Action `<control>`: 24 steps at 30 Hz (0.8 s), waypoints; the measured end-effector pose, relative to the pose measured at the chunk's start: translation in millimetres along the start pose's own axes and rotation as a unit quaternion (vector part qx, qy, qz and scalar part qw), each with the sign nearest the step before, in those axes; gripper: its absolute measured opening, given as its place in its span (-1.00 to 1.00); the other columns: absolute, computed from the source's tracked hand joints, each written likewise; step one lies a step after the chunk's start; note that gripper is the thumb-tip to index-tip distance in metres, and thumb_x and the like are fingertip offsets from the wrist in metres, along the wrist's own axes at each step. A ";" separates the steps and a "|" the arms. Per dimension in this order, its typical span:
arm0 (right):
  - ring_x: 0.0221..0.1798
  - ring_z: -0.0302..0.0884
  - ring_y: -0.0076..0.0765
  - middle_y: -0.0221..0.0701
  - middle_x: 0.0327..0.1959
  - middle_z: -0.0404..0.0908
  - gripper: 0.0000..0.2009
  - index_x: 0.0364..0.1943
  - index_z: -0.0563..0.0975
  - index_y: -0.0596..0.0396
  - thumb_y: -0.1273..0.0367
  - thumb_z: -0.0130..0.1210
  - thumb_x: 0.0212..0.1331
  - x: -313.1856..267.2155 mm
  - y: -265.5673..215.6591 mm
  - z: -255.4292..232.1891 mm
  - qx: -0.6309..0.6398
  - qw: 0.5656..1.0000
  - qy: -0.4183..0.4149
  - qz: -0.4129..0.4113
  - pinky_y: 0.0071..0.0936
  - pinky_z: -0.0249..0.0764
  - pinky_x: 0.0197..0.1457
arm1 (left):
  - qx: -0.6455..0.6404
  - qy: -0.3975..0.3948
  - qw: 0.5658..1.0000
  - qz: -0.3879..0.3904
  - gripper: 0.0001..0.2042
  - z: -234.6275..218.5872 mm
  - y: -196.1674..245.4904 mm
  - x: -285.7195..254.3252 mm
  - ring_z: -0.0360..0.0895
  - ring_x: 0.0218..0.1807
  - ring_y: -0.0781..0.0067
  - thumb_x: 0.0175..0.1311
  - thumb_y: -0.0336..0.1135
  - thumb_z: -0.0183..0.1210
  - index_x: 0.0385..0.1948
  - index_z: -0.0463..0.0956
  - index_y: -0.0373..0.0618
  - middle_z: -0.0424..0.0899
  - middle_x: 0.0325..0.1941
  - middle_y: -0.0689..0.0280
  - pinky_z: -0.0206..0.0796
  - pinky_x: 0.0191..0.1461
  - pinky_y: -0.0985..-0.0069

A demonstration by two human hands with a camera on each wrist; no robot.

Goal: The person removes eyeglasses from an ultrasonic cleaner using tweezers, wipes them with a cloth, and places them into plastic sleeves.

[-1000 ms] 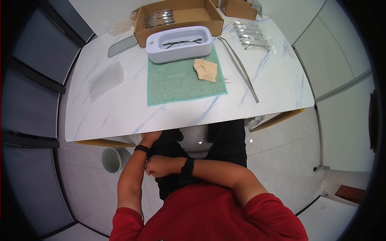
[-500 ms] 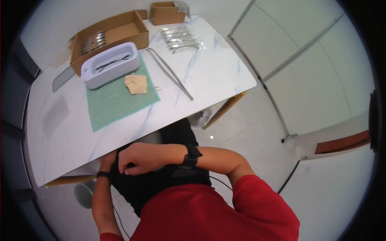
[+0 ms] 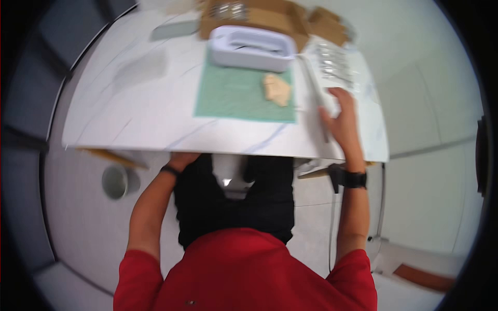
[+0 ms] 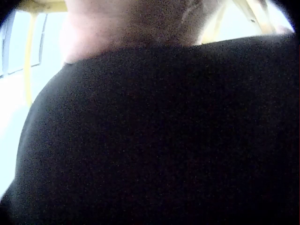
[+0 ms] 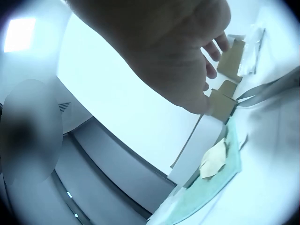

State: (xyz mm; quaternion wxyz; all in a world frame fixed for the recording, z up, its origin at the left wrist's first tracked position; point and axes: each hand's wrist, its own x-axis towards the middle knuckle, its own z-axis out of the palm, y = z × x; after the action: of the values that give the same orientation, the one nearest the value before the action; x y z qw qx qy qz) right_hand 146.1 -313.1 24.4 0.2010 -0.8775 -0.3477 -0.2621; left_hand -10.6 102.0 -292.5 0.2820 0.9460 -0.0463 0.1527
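My right hand (image 3: 340, 119) reaches over the table's right side, its thumb and fingers apart with nothing between them. Beside the thumb lies a pair of long metal tweezers (image 3: 313, 83); the right wrist view also shows these tweezers (image 5: 267, 91) past the fingers. Low at the table's front edge, my left hand (image 3: 184, 159) rests on the black-trousered thigh, its fingers hidden. The left wrist view has only part of this hand (image 4: 136, 23) against dark cloth. A pale lilac cleaning tub (image 3: 251, 59) with dark-framed glasses (image 3: 259, 48) inside stands on a green cloth (image 3: 233, 98).
A beige cloth (image 3: 277, 89) lies on the green one. Behind the tub is an open cardboard box (image 3: 270, 13) holding shiny items. Clear-wrapped pieces (image 3: 334, 65) lie at the right, near a smaller box (image 3: 327, 26). At the left are a grey lid (image 3: 175, 30) and a translucent sheet (image 3: 140, 70).
My right hand has left the lap and moved right and forward over the table, beside the tweezers. The left hand stays low at the table edge. The head view has swung right, then back.
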 end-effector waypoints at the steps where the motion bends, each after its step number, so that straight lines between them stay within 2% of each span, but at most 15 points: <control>1: 0.33 0.38 0.13 -0.11 0.22 0.53 -0.43 0.18 0.50 0.13 0.43 0.39 -0.01 -6.0 11.6 4.2 -0.017 0.999 -0.015 0.029 -0.09 0.30 0.42 | 0.004 0.012 1.000 0.016 -0.51 0.2 2.5 2.5 0.40 0.41 0.00 0.42 0.04 0.06 0.29 0.49 0.05 0.54 0.36 0.13 0.20 0.49 0.10; 2: 0.32 0.38 0.14 -0.10 0.23 0.52 -0.42 0.20 0.50 0.13 0.41 0.40 0.00 -7.3 14.7 2.6 -0.059 0.997 -0.039 0.042 -0.10 0.30 0.42 | 0.059 -0.067 0.996 -0.014 -0.51 -15.8 14.9 5.1 0.40 0.40 -0.01 0.41 0.04 0.03 0.29 0.49 0.06 0.53 0.37 0.15 0.20 0.48 0.09; 4: 0.31 0.39 0.12 -0.07 0.23 0.51 -0.43 0.23 0.49 0.13 0.37 0.38 0.08 -12.0 25.0 5.0 -0.069 0.993 -0.068 0.059 -0.10 0.30 0.41 | 0.042 -0.057 0.996 -0.062 -0.48 -43.3 47.7 12.0 0.39 0.40 -0.02 0.37 0.07 0.03 0.29 0.48 0.06 0.51 0.39 0.17 0.20 0.46 0.09; 7: 0.33 0.40 0.11 -0.05 0.25 0.51 -0.45 0.26 0.48 0.17 0.31 0.32 0.17 -12.4 10.7 4.7 -0.050 0.984 -0.110 0.128 -0.13 0.32 0.40 | 0.034 -0.100 0.985 -0.134 -0.44 -42.0 39.9 5.6 0.37 0.42 -0.01 0.33 0.13 0.03 0.28 0.49 0.06 0.51 0.39 0.19 0.21 0.45 0.10; 9: 0.32 0.41 0.10 -0.05 0.24 0.52 -0.45 0.26 0.48 0.17 0.29 0.31 0.19 -13.0 9.3 5.6 -0.044 0.982 -0.115 0.142 -0.14 0.33 0.39 | 0.108 -0.094 0.986 -0.087 -0.43 -41.9 35.0 5.2 0.38 0.42 0.03 0.32 0.15 0.02 0.29 0.48 0.09 0.52 0.38 0.22 0.21 0.46 0.12; 12: 0.29 0.47 0.06 -0.07 0.20 0.57 -0.47 0.25 0.50 0.18 0.25 0.28 0.23 -14.5 9.8 12.6 -0.020 0.974 -0.128 0.187 -0.18 0.37 0.36 | 0.129 -0.107 0.976 -0.137 -0.43 -47.5 35.2 -3.4 0.37 0.43 0.07 0.33 0.16 0.00 0.30 0.48 0.12 0.52 0.38 0.22 0.19 0.47 0.12; 13: 0.23 0.53 -0.05 -0.14 0.21 0.59 -0.48 0.26 0.50 0.14 0.24 0.27 0.26 -18.4 15.9 15.0 -0.025 0.977 -0.120 0.176 -0.25 0.41 0.31 | 0.108 -0.146 0.971 -0.155 -0.43 -62.9 43.3 2.5 0.36 0.44 0.07 0.33 0.16 0.00 0.31 0.48 0.13 0.51 0.39 0.22 0.17 0.47 0.09; 14: 0.17 0.60 -0.17 -0.21 0.22 0.60 -0.50 0.27 0.51 0.11 0.23 0.26 0.29 -21.5 21.5 16.9 -0.031 0.980 -0.112 0.164 -0.32 0.44 0.25 | 0.108 -0.148 0.971 -0.157 -0.43 -60.6 39.5 -0.1 0.36 0.44 0.07 0.33 0.16 0.00 0.31 0.48 0.13 0.51 0.39 0.22 0.17 0.47 0.09; 15: 0.17 0.60 -0.17 -0.21 0.22 0.60 -0.50 0.27 0.51 0.11 0.23 0.26 0.29 -19.2 14.7 16.5 -0.030 0.979 -0.113 0.164 -0.32 0.44 0.25 | 0.115 -0.133 0.975 -0.139 -0.43 -59.7 33.5 -1.1 0.35 0.44 0.05 0.32 0.16 0.01 0.31 0.48 0.13 0.51 0.39 0.22 0.16 0.47 0.06; 17: 0.21 0.56 0.02 -0.10 0.16 0.62 -0.51 0.21 0.54 0.19 0.22 0.28 0.25 -18.1 -0.2 14.1 0.005 0.973 -0.096 0.207 -0.23 0.41 0.32 | 0.122 -0.120 0.978 -0.124 -0.43 -58.5 22.5 -6.6 0.34 0.44 0.03 0.32 0.15 0.02 0.31 0.49 0.14 0.50 0.40 0.22 0.16 0.46 0.03; 20: 0.21 0.56 0.01 -0.08 0.16 0.62 -0.49 0.19 0.55 0.20 0.21 0.32 0.22 -15.8 -11.9 11.2 0.018 0.969 -0.098 0.228 -0.24 0.42 0.32 | 0.090 -0.146 0.972 -0.158 -0.41 -67.3 16.6 -9.1 0.34 0.43 0.00 0.28 0.16 0.07 0.31 0.48 0.14 0.50 0.39 0.20 0.15 0.45 0.00; 23: 0.21 0.56 0.01 -0.07 0.16 0.61 -0.46 0.19 0.55 0.22 0.21 0.36 0.18 -15.3 -12.6 9.3 0.027 0.974 -0.097 0.203 -0.24 0.41 0.33 | 0.104 -0.147 0.970 -0.165 -0.33 -71.2 2.9 -20.6 0.22 0.50 -0.05 0.21 0.16 0.13 0.37 0.41 0.15 0.37 0.49 0.16 0.03 0.49 -0.07; 24: 0.23 0.53 0.04 -0.06 0.16 0.61 -0.45 0.18 0.54 0.25 0.22 0.38 0.16 -15.1 -13.3 9.6 0.016 0.976 -0.095 0.194 -0.22 0.39 0.35 | 0.153 -0.105 0.975 -0.126 -0.48 -72.7 2.5 -26.7 0.39 0.42 0.06 0.33 0.09 0.12 0.28 0.51 0.12 0.54 0.36 0.21 0.21 0.46 0.18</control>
State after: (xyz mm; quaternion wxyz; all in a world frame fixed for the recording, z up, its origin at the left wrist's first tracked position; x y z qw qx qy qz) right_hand 130.2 -306.6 10.1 0.2277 -0.9460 -0.1921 -0.1278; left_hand -55.5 139.8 -241.8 0.1444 0.9869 0.0682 0.0214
